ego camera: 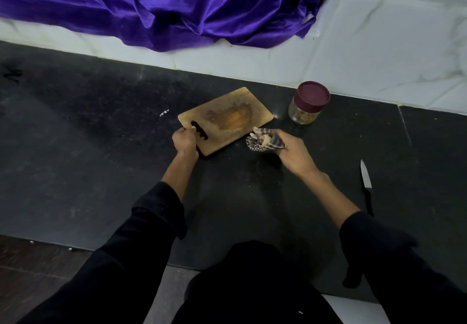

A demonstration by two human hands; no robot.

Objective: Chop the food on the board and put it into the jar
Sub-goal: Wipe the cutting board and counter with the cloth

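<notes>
A wooden cutting board (227, 118) lies on the dark counter, stained orange-brown in its middle, with no food pieces on it. My left hand (184, 141) grips the board's near-left end by the handle slot. My right hand (290, 150) holds a bunched patterned cloth (262, 141) just off the board's near-right edge. A glass jar (307, 106) with a maroon lid on stands to the right of the board, with chopped bits at its bottom. A knife (367, 184) with a black handle lies on the counter at the right, away from both hands.
A purple satin cloth (177, 5) hangs over the white tiled wall (379, 40) behind the counter. The black stone counter (88, 146) runs wide to the left. Its front edge is near my body.
</notes>
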